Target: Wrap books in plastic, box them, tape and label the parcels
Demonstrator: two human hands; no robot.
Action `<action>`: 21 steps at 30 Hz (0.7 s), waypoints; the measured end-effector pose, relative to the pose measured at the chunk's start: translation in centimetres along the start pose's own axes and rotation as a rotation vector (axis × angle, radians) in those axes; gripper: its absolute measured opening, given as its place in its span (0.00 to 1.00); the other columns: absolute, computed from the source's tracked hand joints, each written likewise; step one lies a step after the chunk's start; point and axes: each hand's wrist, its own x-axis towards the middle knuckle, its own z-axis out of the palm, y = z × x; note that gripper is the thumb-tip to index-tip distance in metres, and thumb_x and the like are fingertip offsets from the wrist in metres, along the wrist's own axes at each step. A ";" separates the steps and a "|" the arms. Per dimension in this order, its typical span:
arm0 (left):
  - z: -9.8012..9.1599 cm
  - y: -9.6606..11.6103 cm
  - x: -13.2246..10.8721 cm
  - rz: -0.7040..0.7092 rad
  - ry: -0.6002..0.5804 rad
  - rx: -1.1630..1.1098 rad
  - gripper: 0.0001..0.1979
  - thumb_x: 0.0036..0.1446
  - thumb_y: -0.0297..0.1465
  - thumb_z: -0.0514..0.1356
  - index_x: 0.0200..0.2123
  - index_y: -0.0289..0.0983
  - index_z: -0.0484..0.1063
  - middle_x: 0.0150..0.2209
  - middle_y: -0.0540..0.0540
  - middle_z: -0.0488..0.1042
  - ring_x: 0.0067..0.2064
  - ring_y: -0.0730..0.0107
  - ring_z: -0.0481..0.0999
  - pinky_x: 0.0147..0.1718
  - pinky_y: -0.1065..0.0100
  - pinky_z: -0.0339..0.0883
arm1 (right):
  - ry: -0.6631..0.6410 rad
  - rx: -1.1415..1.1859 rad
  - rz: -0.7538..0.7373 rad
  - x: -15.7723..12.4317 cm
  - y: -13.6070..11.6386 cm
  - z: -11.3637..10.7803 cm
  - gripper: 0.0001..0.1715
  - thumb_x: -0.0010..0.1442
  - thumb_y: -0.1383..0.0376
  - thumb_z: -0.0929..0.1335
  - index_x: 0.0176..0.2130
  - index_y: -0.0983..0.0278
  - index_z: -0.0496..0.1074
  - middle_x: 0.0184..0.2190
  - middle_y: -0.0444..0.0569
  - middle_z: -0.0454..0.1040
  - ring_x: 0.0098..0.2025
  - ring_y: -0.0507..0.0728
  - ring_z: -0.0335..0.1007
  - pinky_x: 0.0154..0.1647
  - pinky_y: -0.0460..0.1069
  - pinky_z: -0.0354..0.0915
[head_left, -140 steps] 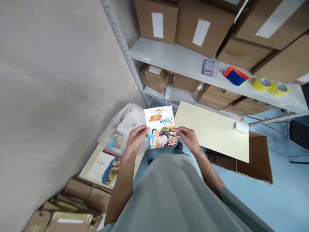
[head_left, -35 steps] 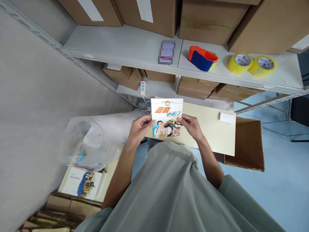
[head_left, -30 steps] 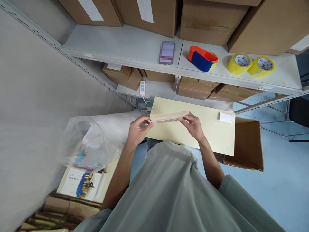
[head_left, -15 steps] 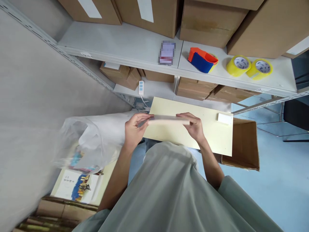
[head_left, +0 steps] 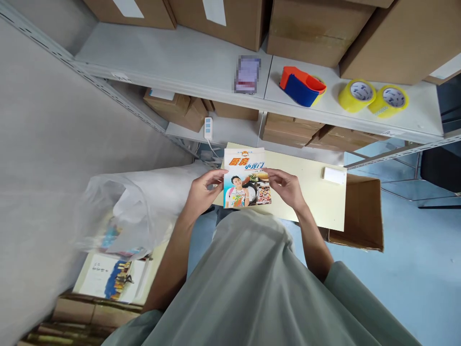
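A paperback book [head_left: 247,179] with a colourful cover, showing a person, food and large orange and blue lettering, faces up toward me. My left hand [head_left: 205,190] grips its left edge, thumb and fingers closed on it. On the opposite edge, my right hand [head_left: 286,187] pinches the book in the same way. Both hands hold it above the pale yellow tabletop [head_left: 309,202]. Toward the table's right end lies a small white box [head_left: 334,175].
An open cardboard box [head_left: 363,211] stands right of the table. On the shelf [head_left: 173,55] ahead are yellow tape rolls [head_left: 356,95], an orange and blue strap-like item [head_left: 302,86] and cartons. Left are a plastic bag [head_left: 122,211], books [head_left: 111,278] and a power strip [head_left: 208,128].
The book was held edge-on toward me; now it is tilted so its front cover shows. Both hands keep their grip on its sides.
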 end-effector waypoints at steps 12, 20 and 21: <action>2.7 0.9 2.2 -0.018 0.128 0.091 0.23 0.61 0.51 0.74 0.27 0.40 0.75 0.20 0.55 0.62 0.22 0.75 0.59 0.23 0.69 0.54 | 0.052 0.043 0.192 1.8 -1.6 1.3 0.41 0.53 0.27 0.81 0.25 0.59 0.76 0.18 0.42 0.73 0.16 0.51 0.66 0.16 0.48 0.61; 3.7 -0.4 2.8 -0.032 0.113 0.106 0.25 0.60 0.56 0.75 0.33 0.40 0.78 0.19 0.55 0.68 0.21 0.71 0.68 0.25 0.68 0.65 | 0.042 0.069 0.206 2.0 0.4 0.5 0.41 0.54 0.27 0.81 0.28 0.59 0.77 0.20 0.44 0.77 0.18 0.52 0.69 0.18 0.48 0.62; 3.8 -0.5 2.7 -0.028 0.108 0.105 0.26 0.60 0.57 0.75 0.34 0.40 0.78 0.19 0.54 0.70 0.22 0.71 0.70 0.26 0.68 0.67 | 0.034 0.077 0.207 1.9 0.4 0.4 0.41 0.54 0.26 0.80 0.29 0.60 0.77 0.23 0.47 0.81 0.20 0.53 0.72 0.19 0.48 0.65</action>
